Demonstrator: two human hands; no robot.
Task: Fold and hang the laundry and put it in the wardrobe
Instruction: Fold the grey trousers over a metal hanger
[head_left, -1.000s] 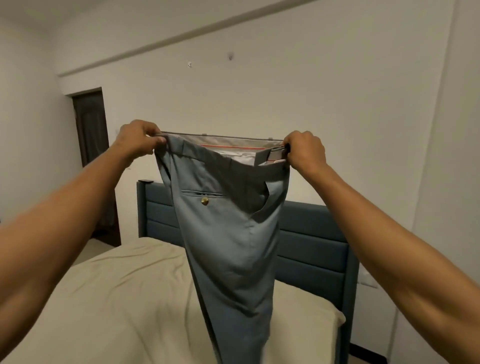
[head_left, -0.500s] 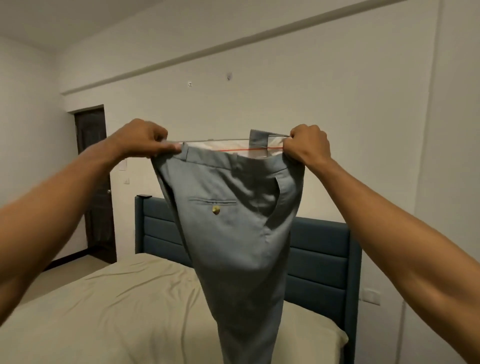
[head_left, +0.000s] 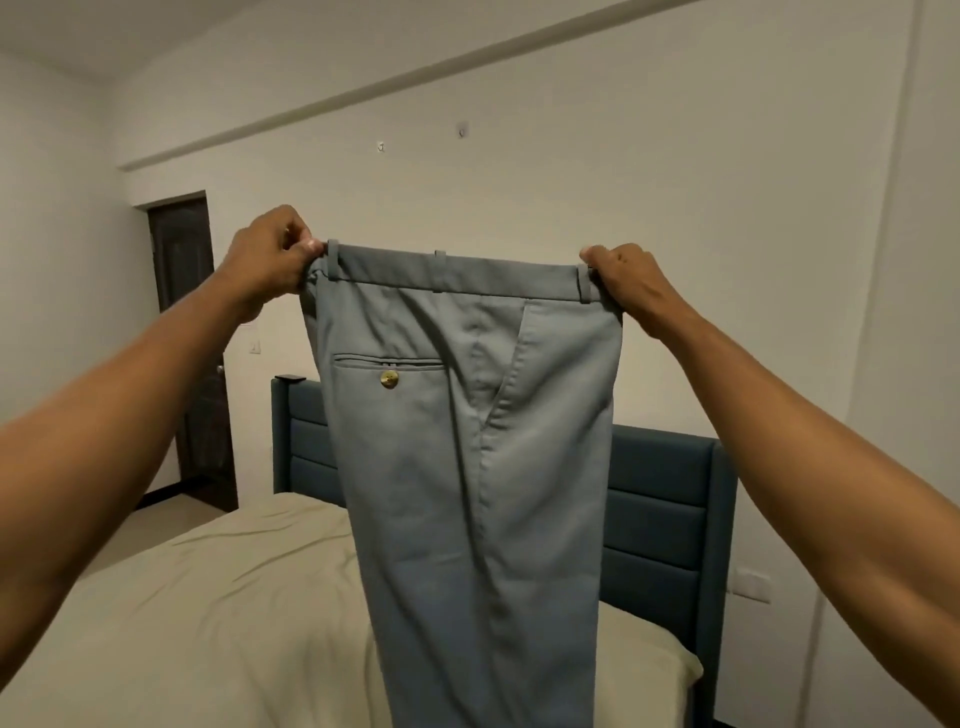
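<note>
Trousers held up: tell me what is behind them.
Behind the trousers are the blue headboard, the bed and the white wall. The headboard's middle is covered.

The grey-blue cotton trousers hang between the left hand and right hand — before the cream-sheeted bed; its blue padded headboard stands behind; the dark wooden door lies far left.

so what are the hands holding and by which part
Grey-blue trousers, held up by the waistband: the left hand pinches one end, the right hand grips the other.
</note>
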